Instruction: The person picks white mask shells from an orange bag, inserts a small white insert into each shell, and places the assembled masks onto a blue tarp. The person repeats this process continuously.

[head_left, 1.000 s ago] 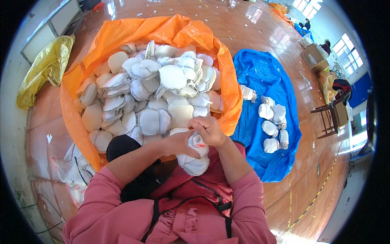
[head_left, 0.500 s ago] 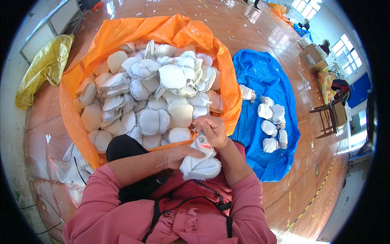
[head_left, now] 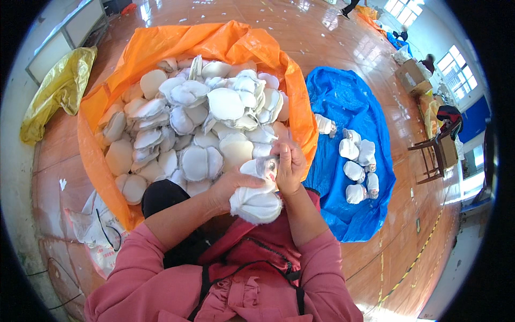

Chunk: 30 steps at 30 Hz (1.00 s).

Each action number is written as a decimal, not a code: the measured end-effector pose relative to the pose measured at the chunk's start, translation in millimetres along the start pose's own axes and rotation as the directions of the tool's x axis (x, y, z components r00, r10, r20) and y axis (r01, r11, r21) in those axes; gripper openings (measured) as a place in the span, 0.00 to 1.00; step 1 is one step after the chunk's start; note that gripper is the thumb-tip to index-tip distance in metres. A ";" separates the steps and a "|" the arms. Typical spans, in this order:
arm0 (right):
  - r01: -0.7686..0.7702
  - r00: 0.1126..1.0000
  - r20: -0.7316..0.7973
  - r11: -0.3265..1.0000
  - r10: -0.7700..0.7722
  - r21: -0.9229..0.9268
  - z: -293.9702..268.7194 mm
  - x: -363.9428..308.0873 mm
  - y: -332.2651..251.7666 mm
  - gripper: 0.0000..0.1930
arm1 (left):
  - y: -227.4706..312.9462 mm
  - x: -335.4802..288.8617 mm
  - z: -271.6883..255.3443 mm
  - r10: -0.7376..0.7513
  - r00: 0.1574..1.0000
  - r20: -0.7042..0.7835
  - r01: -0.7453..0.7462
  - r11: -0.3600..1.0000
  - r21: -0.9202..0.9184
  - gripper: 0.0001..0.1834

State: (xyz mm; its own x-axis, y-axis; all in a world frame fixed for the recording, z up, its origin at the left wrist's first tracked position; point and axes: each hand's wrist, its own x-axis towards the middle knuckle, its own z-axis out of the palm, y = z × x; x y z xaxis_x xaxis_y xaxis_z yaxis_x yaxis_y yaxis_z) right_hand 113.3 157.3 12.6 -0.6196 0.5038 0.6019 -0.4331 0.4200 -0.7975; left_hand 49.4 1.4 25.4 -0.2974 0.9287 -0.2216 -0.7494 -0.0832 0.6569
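Note:
In front of my lap I hold a bundle of white, rounded, padded pieces (head_left: 257, 206) with a clear, printed wrapper (head_left: 266, 166) at its upper end. My left hand (head_left: 230, 188) is closed round the bundle's left side, the thumb lying across it. With bent fingers, my right hand (head_left: 290, 166) grips the wrapper's upper right edge. Just beyond my hands, many similar loose white pads (head_left: 204, 118) lie heaped in a large open orange bag (head_left: 300, 99). Several wrapped white bundles (head_left: 354, 172) rest on a blue plastic sheet (head_left: 370, 220) to the right.
A yellow sack (head_left: 61, 78) leans by the wall at the left. Near my left elbow lies a white printed sack (head_left: 94, 228). At the right stand a wooden chair (head_left: 429, 155) and a cardboard box (head_left: 413, 75). Another person's legs (head_left: 350, 8) show at the far edge.
The bundle and both hands have shifted slightly left, and the bundle has turned. My right hand now grips the wrapper's edge further from me. The distant person's legs have moved right.

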 end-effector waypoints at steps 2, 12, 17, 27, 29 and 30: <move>0.002 0.994 0.111 0.999 0.003 -0.046 -8.4 1.5 3.8 0.08 | -4.9 5.1 -16.3 0.222 0.975 -0.029 -0.184 0.870 0.458 0.23; -0.079 0.982 0.169 0.997 0.082 -0.024 -3.6 4.0 16.1 0.09 | 23.0 8.1 -21.1 0.615 0.788 -0.015 0.104 -0.108 0.989 0.22; -0.019 0.971 0.234 0.994 0.044 -0.106 -3.8 4.1 16.9 0.09 | 27.7 4.3 -18.8 0.584 0.810 -0.047 0.164 -0.149 0.975 0.20; 0.072 0.948 0.320 0.967 0.010 -0.243 -2.7 5.6 14.7 0.10 | 19.6 9.2 -26.8 0.616 0.786 0.043 0.134 -0.238 0.962 0.13; 0.051 0.947 0.317 0.962 0.039 -0.268 -0.5 5.1 14.3 0.10 | 21.4 8.4 -26.0 0.620 0.780 0.086 0.124 -0.287 0.950 0.12; 0.047 0.948 0.316 0.959 0.046 -0.279 1.5 4.5 14.7 0.10 | 22.0 7.9 -25.8 0.621 0.776 0.107 0.119 -0.311 0.943 0.11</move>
State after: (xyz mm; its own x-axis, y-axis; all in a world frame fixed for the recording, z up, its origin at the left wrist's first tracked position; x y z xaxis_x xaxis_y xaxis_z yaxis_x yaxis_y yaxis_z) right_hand 103.2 164.6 3.6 -0.8138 0.2579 0.5207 -0.2616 0.6375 -0.7246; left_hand 15.3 -2.4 19.5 -0.6333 0.7077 0.3132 0.7554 0.4776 0.4486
